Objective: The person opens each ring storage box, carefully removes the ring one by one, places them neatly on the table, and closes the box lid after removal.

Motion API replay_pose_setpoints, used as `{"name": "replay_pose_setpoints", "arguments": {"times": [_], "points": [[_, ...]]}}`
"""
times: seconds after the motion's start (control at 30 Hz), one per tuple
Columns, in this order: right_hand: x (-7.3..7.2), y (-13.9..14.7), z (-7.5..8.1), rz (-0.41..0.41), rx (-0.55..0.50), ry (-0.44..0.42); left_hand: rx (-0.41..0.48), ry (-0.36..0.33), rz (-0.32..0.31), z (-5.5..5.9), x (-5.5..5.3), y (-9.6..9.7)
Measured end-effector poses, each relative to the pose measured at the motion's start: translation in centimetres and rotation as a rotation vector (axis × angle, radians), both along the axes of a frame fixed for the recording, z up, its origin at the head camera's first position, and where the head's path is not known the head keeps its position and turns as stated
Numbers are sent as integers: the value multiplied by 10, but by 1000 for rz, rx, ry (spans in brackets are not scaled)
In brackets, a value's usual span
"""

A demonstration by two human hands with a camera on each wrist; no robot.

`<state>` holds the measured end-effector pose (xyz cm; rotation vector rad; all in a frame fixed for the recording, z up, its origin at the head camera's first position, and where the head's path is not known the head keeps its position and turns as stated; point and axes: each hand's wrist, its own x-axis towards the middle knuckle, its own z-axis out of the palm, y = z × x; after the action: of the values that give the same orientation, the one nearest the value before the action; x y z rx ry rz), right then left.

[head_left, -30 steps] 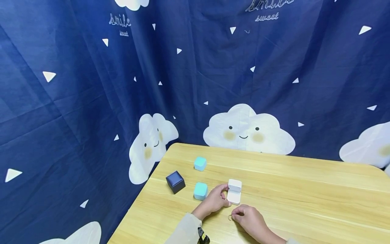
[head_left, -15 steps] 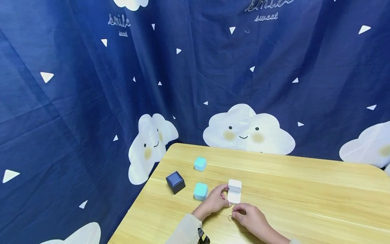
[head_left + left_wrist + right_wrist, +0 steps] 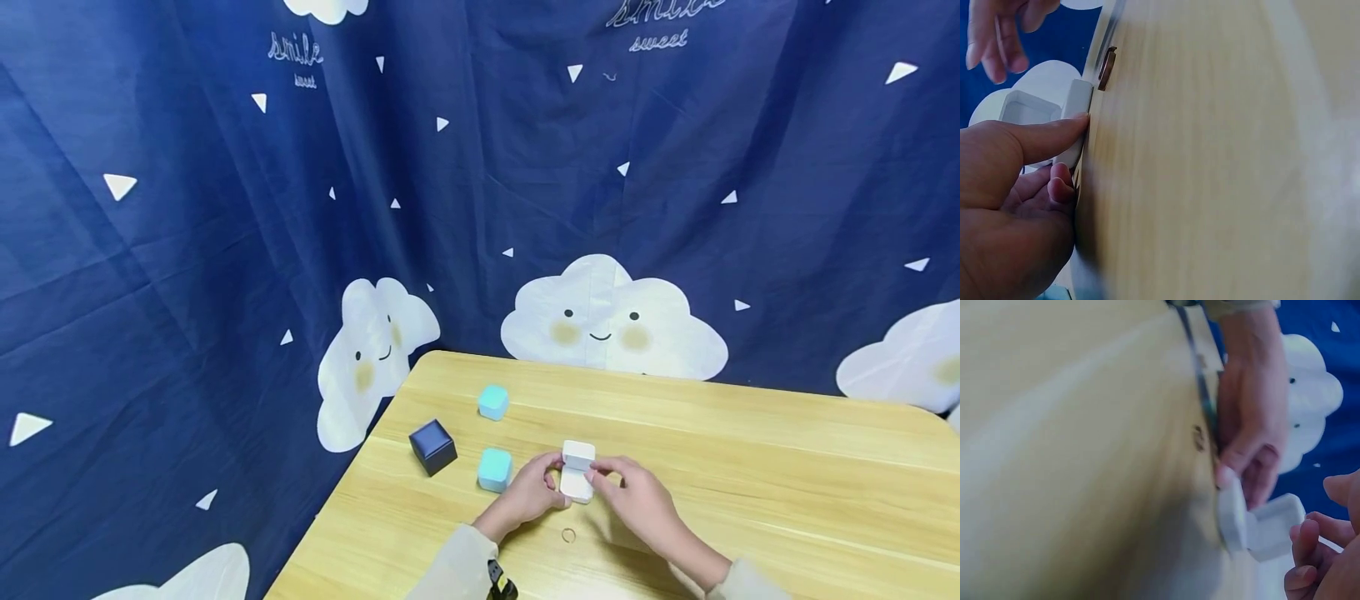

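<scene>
My left hand (image 3: pixel 534 489) grips a small white ring box (image 3: pixel 577 485), which stands on the table with its lid raised. In the left wrist view the thumb (image 3: pixel 1054 139) presses the base of the box from the front, with curled fingers behind. My right hand (image 3: pixel 637 500) is at the right side of the box, its fingers loosely bent and holding nothing. Its fingers (image 3: pixel 1305 540) are close to the lid in the right wrist view; contact is unclear. A thin ring (image 3: pixel 568 535) lies on the wood in front of the box.
Left of my left hand stands a turquoise box (image 3: pixel 495 470), with a second turquoise box (image 3: pixel 492 402) farther back. A dark blue box (image 3: pixel 432 447) sits near the left edge of the wooden table (image 3: pixel 750 467). A blue curtain (image 3: pixel 465 167) hangs behind.
My right hand has let go of the ring, left it on the table and moved up beside the open ring box. The left hand has kept its hold in the same place.
</scene>
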<state>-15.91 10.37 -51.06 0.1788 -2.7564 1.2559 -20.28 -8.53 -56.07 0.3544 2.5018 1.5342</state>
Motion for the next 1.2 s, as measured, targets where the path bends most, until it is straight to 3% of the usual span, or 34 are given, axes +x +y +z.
{"name": "replay_pose_setpoints", "arguments": {"times": [0.17, 0.33, 0.43, 0.67, 1.0, 1.2], "points": [[-15, 7, 9, -8, -14, 62, -14, 8, 1, 1, 0, 0], [-28, 8, 9, -4, -42, 61, -10, -3, 9, 2, 3, 0], [-35, 7, 5, 6, -80, 14, -13, 0, 9, 0, 3, 0], [-46, 4, -6, 44, -301, -179, -17, 1, 6, 0, 2, 0], [-54, 0, -22, 51, -400, -266, -9, -4, 6, 5, 2, 1], [-53, 0, -27, 38, -401, -308, 0, -6, 7, 3, 3, 1]]}}
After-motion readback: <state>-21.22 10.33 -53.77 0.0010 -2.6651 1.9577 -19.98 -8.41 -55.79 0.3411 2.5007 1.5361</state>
